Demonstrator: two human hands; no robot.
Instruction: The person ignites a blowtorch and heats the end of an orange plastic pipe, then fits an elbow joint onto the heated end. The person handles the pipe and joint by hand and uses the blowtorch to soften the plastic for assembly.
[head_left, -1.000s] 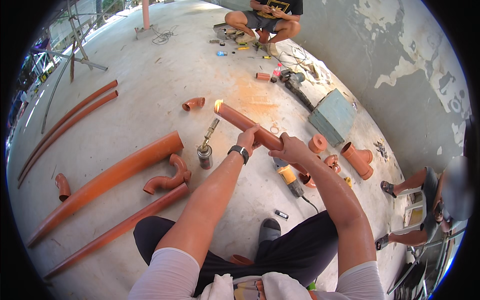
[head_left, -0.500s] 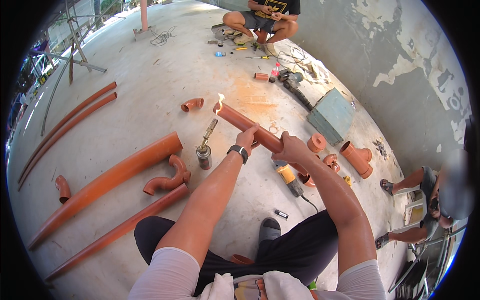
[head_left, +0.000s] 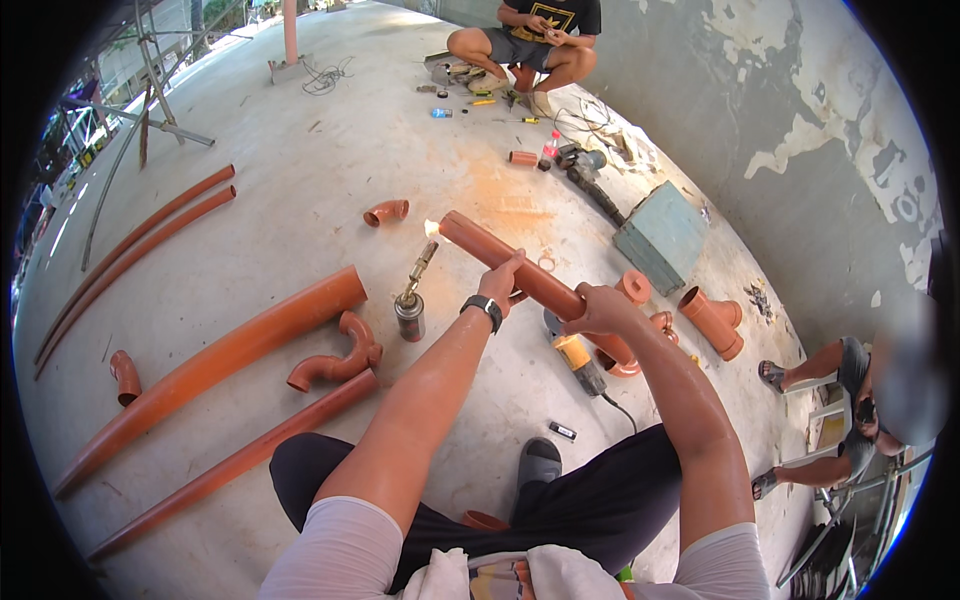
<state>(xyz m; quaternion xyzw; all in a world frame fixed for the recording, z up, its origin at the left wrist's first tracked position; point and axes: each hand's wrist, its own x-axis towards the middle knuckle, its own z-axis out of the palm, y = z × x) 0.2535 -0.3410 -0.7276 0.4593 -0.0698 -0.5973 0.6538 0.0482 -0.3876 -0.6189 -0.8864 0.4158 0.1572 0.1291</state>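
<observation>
An orange plastic pipe [head_left: 546, 284] slants across the space in front of me, held off the floor. My left hand [head_left: 502, 280] is closed around its middle from the left side. Nearer its close end, my right hand [head_left: 606, 308] grips it from the right. A gas torch [head_left: 410, 312] stands upright on the floor, its nozzle pointing up and away. The torch's flame [head_left: 432, 229] burns right beside the pipe's far end; whether it touches the rim I cannot tell. An orange elbow fitting [head_left: 386, 212] lies just beyond the torch.
Orange pipes [head_left: 230, 370] and a trap bend [head_left: 345, 360] lie left. To the right are a yellow-and-black power tool [head_left: 578, 362], a tee fitting [head_left: 712, 322] and a grey-green case [head_left: 662, 238]. One person [head_left: 530, 45] squats at the back; another person [head_left: 835, 400] sits far right.
Both hands have drawn the pipe slightly right and toward me. The flame, which rose past the pipe's end before, now sits just left of it.
</observation>
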